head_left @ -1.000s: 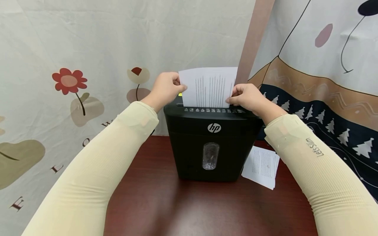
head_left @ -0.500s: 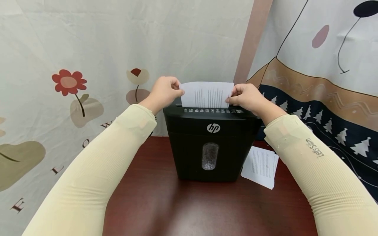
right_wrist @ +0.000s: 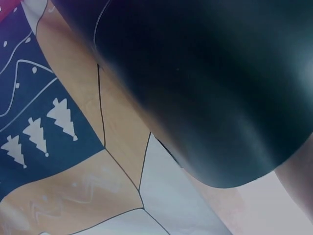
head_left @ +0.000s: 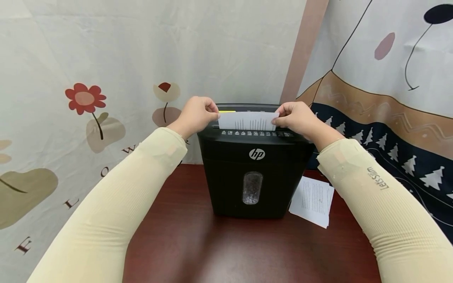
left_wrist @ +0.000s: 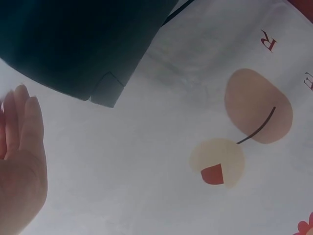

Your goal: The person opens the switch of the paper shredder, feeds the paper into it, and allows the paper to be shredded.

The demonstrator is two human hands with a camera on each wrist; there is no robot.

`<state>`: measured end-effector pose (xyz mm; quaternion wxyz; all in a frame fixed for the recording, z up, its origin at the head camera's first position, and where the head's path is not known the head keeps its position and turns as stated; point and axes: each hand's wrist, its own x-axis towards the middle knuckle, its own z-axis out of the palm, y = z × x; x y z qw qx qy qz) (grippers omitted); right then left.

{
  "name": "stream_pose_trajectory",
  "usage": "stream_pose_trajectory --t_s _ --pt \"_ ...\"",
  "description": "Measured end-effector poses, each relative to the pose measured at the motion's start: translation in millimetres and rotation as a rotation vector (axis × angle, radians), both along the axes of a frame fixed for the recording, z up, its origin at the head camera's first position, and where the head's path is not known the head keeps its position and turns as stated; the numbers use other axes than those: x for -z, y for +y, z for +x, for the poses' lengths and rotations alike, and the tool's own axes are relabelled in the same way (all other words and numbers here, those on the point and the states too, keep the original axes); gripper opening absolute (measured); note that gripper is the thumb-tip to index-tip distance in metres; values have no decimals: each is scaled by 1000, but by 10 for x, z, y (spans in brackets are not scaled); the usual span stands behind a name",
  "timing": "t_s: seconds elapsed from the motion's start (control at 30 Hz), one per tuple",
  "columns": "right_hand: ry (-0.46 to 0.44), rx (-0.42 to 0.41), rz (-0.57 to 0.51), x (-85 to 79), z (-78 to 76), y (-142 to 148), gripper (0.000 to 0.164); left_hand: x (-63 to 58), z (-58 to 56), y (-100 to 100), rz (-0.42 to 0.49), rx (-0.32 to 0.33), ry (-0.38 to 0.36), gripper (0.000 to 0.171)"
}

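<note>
A printed paper sheet [head_left: 247, 121] stands upright in the top slot of a black HP paper shredder [head_left: 226, 177], with only a short strip showing above it. My left hand [head_left: 196, 114] pinches the sheet's upper left corner between thumb and fingers. At the opposite corner, my right hand [head_left: 297, 118] pinches the right edge close over the slot. Shreds show behind the shredder's clear window [head_left: 253, 188]. The left wrist view has part of the left hand [left_wrist: 23, 156] beside the shredder's dark side [left_wrist: 93, 44]; in the right wrist view the shredder body [right_wrist: 210, 93] covers most of the right hand.
Several printed sheets [head_left: 312, 200] lie on the dark red table [head_left: 247, 247], right of the shredder. A pale curtain with flower prints [head_left: 124, 51] hangs behind, and a patterned cloth [head_left: 375, 94] with trees hangs at the right.
The sheet has sunk down into the slot, from a tall piece to a short strip. My left hand has lowered with it, while the right hand has stayed nearly in place.
</note>
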<state>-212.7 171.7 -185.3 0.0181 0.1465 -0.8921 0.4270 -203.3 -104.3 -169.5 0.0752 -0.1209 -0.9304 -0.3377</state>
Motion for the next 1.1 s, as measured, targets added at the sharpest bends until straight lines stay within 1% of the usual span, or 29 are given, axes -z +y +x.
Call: stream_pose_trajectory --t_s 0.17,0.3,0.57,0.83,1.0,1.1 --pt "0 -4 16 18 -15 2 10 39 0 -3 -42 15 -14 9" --pt "1 -7 28 23 -18 5 10 43 13 6 -51 20 -6 9" --pt "12 -9 42 27 -7 2 9 47 30 23 -37 29 -9 8" --pt "46 25 58 41 13 38 12 77 37 12 -13 27 -7 8" --pt "67 46 61 49 28 68 14 85 56 -2 -3 16 5 9" --pt "78 54 66 57 31 88 15 95 68 -8 -8 6 24 9"
